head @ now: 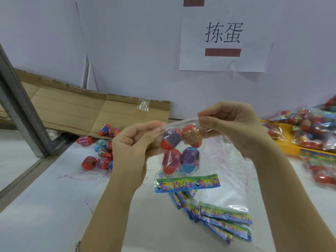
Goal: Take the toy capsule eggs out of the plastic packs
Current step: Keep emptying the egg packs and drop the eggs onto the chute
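Note:
Above the white table I hold a clear plastic pack with several capsule eggs inside, red, purple and blue. My left hand pinches the pack's top edge at its left end. My right hand pinches the same edge at its right end. The pack hangs between both hands, with its eggs bunched toward the bottom. A pile of loose capsule eggs lies on the table to the left, partly hidden behind my left hand.
Several colourful header cards and empty clear bags lie on the table below the pack. A yellow tray heaped with full packs stands at the right. Flattened cardboard leans at the back left beside a metal frame.

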